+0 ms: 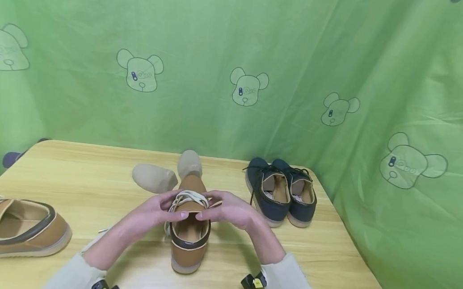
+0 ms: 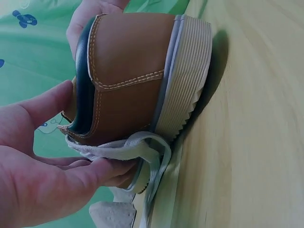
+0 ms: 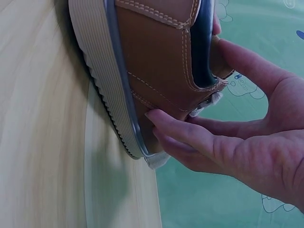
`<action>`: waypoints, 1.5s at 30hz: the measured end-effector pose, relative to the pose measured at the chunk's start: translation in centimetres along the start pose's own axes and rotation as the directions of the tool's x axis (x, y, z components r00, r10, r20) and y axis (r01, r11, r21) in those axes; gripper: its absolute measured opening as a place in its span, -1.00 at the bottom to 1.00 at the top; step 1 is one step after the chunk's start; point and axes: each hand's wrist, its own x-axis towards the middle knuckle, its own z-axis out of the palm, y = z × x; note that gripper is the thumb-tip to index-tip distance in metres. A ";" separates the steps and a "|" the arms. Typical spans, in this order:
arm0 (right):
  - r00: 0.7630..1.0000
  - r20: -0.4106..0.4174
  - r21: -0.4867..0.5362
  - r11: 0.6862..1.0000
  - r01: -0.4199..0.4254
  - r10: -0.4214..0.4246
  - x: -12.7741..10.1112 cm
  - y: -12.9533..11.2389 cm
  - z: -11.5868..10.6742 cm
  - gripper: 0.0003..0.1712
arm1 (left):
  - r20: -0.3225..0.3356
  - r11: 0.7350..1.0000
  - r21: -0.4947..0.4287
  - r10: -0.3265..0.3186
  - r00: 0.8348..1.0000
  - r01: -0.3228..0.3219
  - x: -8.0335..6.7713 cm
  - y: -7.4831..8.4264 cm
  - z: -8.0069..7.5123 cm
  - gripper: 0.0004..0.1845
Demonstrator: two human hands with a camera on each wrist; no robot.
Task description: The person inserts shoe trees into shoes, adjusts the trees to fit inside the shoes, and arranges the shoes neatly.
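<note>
Tan shoe [image 1: 189, 235] on the counter [image 1: 329, 241] looks light and stiff-soled, best held by its sides, where left hand [image 1: 158, 211] and right hand [image 1: 230, 212] pinch its soft white laces [image 1: 189, 198].

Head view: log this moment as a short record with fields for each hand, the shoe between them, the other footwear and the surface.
left hand: left hand holds the white laces at the brown shoe's left side
right hand: right hand grips the brown shoe's tongue area from the right
held shoe: brown shoe, sole down, heel toward the person
other footwear: second brown shoe at far left; navy pair at right
behind shoe: two beige shoe inserts
surface: wooden table
</note>
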 end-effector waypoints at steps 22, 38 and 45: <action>0.999 0.032 0.007 1.000 -0.003 0.003 0.2 -0.1 0.0 -0.25 | 0.067 0.973 0.218 0.056 0.996 -0.070 -2.1 1.5 0.2 0.17; 0.999 0.044 -0.013 1.000 -0.002 0.003 0.1 0.0 -0.1 -0.28 | 0.129 0.848 0.489 0.161 0.978 -0.204 -2.2 -0.4 2.2 0.66; 0.999 0.040 -0.023 1.000 0.009 -0.008 0.1 -0.2 -0.1 -0.26 | 0.134 0.774 0.571 0.240 0.961 -0.273 -2.1 -0.9 1.7 0.65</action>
